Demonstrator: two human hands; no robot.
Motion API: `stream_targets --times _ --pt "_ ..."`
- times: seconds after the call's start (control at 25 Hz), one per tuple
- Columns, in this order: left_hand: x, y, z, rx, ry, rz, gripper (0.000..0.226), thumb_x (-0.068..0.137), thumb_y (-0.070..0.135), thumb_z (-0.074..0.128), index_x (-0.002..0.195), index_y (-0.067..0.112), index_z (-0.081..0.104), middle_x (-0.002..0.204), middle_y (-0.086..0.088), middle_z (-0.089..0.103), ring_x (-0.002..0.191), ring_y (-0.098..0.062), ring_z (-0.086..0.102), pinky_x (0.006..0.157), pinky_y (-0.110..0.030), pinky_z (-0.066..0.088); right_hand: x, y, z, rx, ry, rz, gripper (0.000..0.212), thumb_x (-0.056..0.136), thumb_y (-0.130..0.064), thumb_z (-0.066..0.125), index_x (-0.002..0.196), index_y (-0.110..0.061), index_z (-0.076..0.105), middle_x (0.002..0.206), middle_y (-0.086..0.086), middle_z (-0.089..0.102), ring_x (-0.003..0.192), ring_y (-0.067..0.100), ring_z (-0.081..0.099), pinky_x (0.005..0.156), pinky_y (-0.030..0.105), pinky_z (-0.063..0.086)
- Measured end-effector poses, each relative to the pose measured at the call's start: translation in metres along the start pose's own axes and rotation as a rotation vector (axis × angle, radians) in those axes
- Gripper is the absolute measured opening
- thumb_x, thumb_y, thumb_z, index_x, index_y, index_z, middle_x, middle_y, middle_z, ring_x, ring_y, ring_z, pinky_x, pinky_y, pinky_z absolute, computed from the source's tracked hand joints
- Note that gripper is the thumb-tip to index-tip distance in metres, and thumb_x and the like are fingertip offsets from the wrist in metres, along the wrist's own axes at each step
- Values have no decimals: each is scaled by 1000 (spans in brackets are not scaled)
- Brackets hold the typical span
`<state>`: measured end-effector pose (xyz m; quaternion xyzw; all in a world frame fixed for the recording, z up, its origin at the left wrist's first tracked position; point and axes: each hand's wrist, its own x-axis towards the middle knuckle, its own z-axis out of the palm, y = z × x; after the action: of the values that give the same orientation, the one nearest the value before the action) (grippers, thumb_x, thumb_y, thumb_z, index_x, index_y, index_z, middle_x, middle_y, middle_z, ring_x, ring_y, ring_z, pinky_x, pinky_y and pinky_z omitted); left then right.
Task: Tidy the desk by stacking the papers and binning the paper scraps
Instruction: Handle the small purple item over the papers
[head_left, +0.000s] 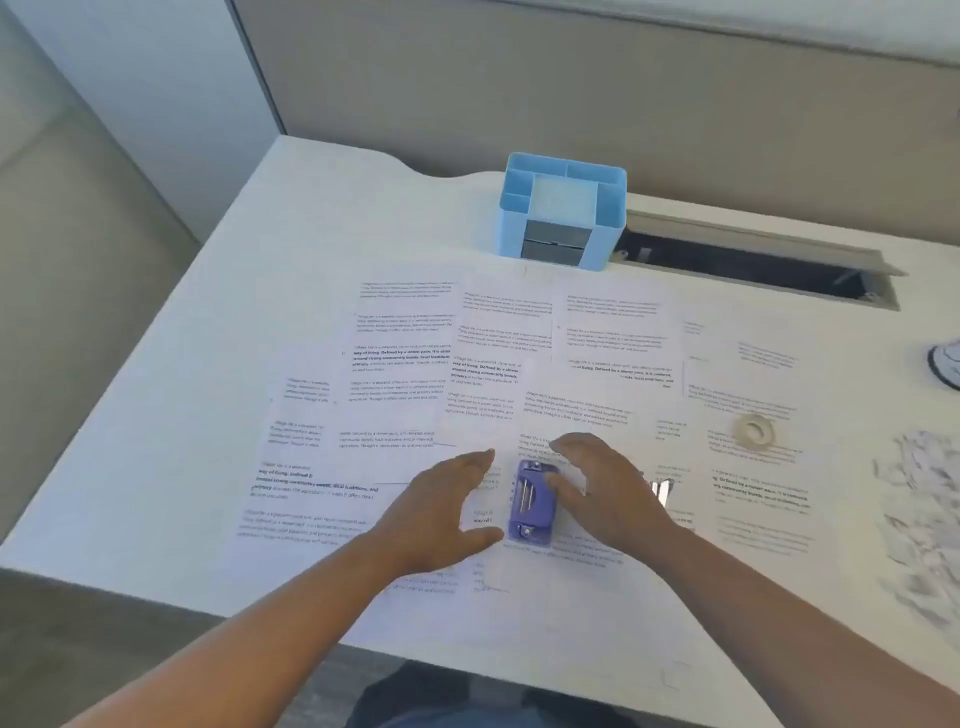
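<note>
Several printed paper sheets (405, 364) lie spread and overlapping across the white desk (291, 218). A small purple hole punch (532, 501) sits on the sheets near the front middle. My left hand (441, 509) lies flat on the papers just left of the punch, fingers straight. My right hand (602, 488) is on the punch's right side, thumb touching its edge, fingers relaxed and spread. A heap of torn paper scraps (924, 519) lies at the desk's right edge, partly cut off.
A light blue desk organizer (563, 213) stands at the back middle. An open cable slot (753, 265) runs behind it to the right. A clear tape roll (756, 430) rests on the papers at right. A binder clip (662, 491) lies beside my right wrist.
</note>
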<state>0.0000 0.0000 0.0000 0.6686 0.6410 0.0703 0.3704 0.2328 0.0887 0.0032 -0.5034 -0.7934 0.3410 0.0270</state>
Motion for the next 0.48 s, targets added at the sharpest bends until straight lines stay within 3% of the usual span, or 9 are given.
stream_targets --times 0.08,0.16,0.28,0.36,0.48 --pt "8 -5 4 -8 -70 33 98 91 54 69 163 31 8 170 14 13 154 -5 13 114 -12 4 -1 -2 12 162 24 145 35 96 -31 67 130 -22 63 126 -9 59 109 8 60 96 16 42" --pt "17 -6 6 25 -100 75 105 87 54 73 164 30 6 170 14 10 154 -6 13 116 -14 7 -8 -3 23 244 1 252 30 92 -30 71 121 -24 66 107 -8 65 93 8 63 83 6 37" --pt "38 1 2 102 -138 137 115 80 56 79 164 27 6 170 13 11 153 -11 17 120 -23 17 -11 3 29 435 -34 356 36 90 -30 75 123 -30 62 82 -7 64 70 9 57 70 23 47" --pt "47 3 3 136 -149 176 117 77 56 81 164 25 9 170 11 14 152 -15 19 121 -26 20 -8 4 28 479 -53 385 36 90 -25 75 123 -29 61 71 -4 58 60 8 49 59 25 42" --pt "56 4 11 129 -126 190 111 75 56 82 162 25 21 164 12 29 145 -15 27 118 -27 27 -6 2 32 575 -64 380 36 90 -16 73 123 -25 62 62 -6 54 59 11 47 59 31 43"
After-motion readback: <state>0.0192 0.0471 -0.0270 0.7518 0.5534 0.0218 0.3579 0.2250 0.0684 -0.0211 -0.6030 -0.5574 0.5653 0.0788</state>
